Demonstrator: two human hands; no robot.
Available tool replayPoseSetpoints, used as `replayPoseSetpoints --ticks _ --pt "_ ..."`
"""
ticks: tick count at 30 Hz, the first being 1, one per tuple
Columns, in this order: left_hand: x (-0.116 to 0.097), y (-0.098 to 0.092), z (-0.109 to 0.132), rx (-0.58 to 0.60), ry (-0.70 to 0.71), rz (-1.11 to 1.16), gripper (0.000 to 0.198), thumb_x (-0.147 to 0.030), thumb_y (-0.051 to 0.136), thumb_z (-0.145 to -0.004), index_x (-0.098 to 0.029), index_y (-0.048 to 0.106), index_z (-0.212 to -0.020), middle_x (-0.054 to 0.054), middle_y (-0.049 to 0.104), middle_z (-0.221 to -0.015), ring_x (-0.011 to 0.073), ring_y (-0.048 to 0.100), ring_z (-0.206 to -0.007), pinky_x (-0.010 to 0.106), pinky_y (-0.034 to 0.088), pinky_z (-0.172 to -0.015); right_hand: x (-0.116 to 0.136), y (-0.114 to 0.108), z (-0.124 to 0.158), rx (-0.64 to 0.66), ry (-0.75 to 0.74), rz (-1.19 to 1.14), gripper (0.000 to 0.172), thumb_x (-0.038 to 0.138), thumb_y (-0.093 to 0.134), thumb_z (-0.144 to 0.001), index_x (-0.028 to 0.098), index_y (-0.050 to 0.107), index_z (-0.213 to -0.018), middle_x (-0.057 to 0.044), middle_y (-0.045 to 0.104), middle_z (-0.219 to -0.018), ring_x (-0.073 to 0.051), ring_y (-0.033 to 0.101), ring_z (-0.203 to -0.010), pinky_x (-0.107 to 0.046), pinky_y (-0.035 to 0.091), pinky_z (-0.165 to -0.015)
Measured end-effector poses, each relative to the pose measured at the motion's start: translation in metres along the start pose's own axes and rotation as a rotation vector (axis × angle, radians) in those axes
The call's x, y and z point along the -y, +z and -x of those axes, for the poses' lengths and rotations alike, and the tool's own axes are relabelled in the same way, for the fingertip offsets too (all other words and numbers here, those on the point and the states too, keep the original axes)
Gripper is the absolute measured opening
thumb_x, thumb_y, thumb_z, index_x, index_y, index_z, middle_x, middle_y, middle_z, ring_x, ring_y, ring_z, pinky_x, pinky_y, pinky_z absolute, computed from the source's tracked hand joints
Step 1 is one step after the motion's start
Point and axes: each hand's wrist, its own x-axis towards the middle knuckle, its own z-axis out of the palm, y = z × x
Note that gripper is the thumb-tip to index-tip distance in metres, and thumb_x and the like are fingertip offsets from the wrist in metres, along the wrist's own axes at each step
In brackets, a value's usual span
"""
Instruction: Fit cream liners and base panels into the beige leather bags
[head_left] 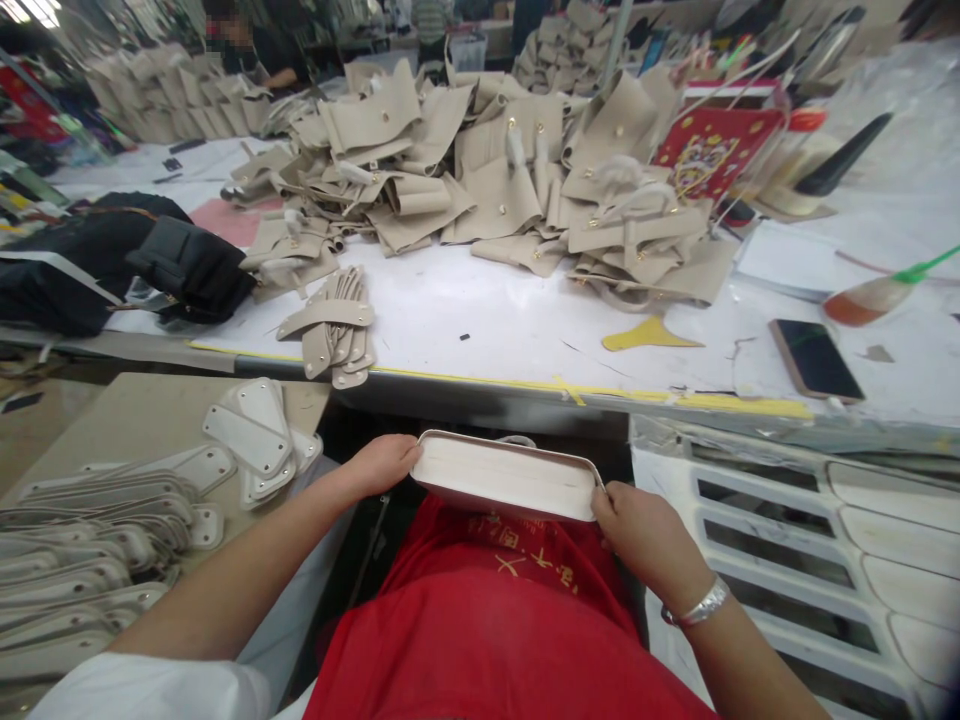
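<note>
I hold a beige leather bag piece [506, 478] with a pale inside, level above my lap and a red apron. My left hand [379, 464] grips its left end with fingers curled round the edge. My right hand [637, 525], with a silver bracelet on the wrist, grips its right end the same way. The piece hangs just below the front edge of the white worktable [487, 320].
A big heap of beige leather bag parts [487, 170] covers the table's far half. A fan of beige straps [337, 330] lies near the front edge. Also there: a yellow scrap [649, 336], phone [816, 358], black bags [112, 260], pale strips [90, 540] and racks [810, 540].
</note>
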Motion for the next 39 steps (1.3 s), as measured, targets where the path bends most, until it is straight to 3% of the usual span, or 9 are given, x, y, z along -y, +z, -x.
replayPoseSetpoints --ticks 8,13,16,21,26,30,34,36,39 --pt "0.008 0.006 -0.002 -0.008 -0.005 0.141 0.031 -0.038 0.039 -0.082 -0.016 0.051 -0.064 0.006 0.058 -0.070 0.0183 0.052 -0.069 0.030 0.042 -0.067 0.001 -0.003 -0.001 0.025 -0.034 0.045 0.025 0.018 0.039 -0.087 0.012 0.059 -0.074 -0.010 0.064 -0.070 -0.018 0.062 -0.066 -0.026 0.032 -0.056" --pt "0.024 0.006 -0.003 0.169 -0.037 0.449 0.047 -0.059 0.035 -0.081 -0.015 0.050 -0.070 0.003 0.053 -0.059 0.0142 0.053 -0.053 0.024 0.041 -0.047 -0.001 -0.005 -0.003 0.047 -0.059 0.052 0.023 0.016 0.041 -0.085 0.012 0.060 -0.073 -0.011 0.064 -0.072 -0.017 0.060 -0.065 -0.025 0.033 -0.057" --pt "0.035 0.012 -0.003 0.230 -0.032 0.635 0.056 -0.066 0.027 -0.081 -0.014 0.049 -0.077 0.004 0.053 -0.063 0.0129 0.055 -0.053 0.023 0.042 -0.046 -0.002 -0.007 -0.005 0.057 -0.043 0.031 0.024 0.017 0.041 -0.085 0.013 0.060 -0.072 -0.009 0.063 -0.070 -0.017 0.060 -0.063 -0.026 0.033 -0.057" --pt "0.040 0.022 -0.011 0.242 -0.045 0.757 0.049 -0.064 0.048 -0.075 -0.015 0.046 -0.070 -0.002 0.048 -0.056 0.0083 0.048 -0.044 0.019 0.036 -0.040 -0.004 -0.007 -0.009 0.103 -0.027 -0.028 0.028 0.019 0.036 -0.087 0.014 0.058 -0.070 -0.007 0.063 -0.070 -0.015 0.058 -0.061 -0.026 0.032 -0.057" --pt "0.032 0.009 -0.014 0.296 -0.071 0.651 0.048 -0.063 0.053 -0.071 -0.016 0.046 -0.066 -0.004 0.048 -0.053 0.0088 0.047 -0.042 0.020 0.039 -0.040 -0.002 -0.002 -0.010 0.074 0.057 -0.147 0.039 0.027 0.029 -0.091 0.015 0.057 -0.067 -0.008 0.064 -0.069 -0.014 0.059 -0.062 -0.024 0.032 -0.054" --pt "0.017 -0.010 -0.013 0.342 -0.088 0.296 0.047 -0.063 0.043 -0.076 -0.018 0.044 -0.060 -0.005 0.038 -0.045 0.0105 0.041 -0.038 0.022 0.035 -0.038 0.002 -0.001 -0.003 0.000 0.112 -0.094 0.037 0.027 0.032 -0.090 0.015 0.060 -0.069 -0.010 0.066 -0.072 -0.017 0.062 -0.069 -0.026 0.033 -0.059" --pt "-0.028 -0.004 -0.015 0.047 0.316 -0.290 0.042 -0.048 0.037 -0.085 -0.017 0.054 -0.060 0.004 0.055 -0.061 0.0176 0.054 -0.057 0.028 0.042 -0.055 0.000 0.004 -0.001 -0.057 0.148 -0.071 0.036 0.027 0.033 -0.090 0.014 0.063 -0.073 -0.010 0.068 -0.077 -0.019 0.063 -0.073 -0.027 0.036 -0.062" --pt "-0.062 0.016 -0.012 -0.074 0.577 -0.370 0.036 -0.040 0.034 -0.089 -0.017 0.061 -0.079 0.008 0.064 -0.084 0.0198 0.059 -0.077 0.030 0.046 -0.069 -0.002 0.005 0.000 -0.063 0.165 -0.066 0.037 0.028 0.033 -0.090 0.014 0.063 -0.073 -0.011 0.068 -0.077 -0.020 0.064 -0.073 -0.027 0.037 -0.062" --pt "-0.106 0.054 -0.010 -0.058 0.882 -0.380 0.040 -0.037 0.039 -0.088 -0.020 0.050 -0.122 0.009 0.051 -0.130 0.0218 0.055 -0.104 0.032 0.046 -0.084 -0.001 0.006 0.000 -0.065 0.167 -0.058 0.036 0.029 0.034 -0.090 0.015 0.063 -0.073 -0.011 0.068 -0.076 -0.021 0.064 -0.073 -0.027 0.038 -0.061"
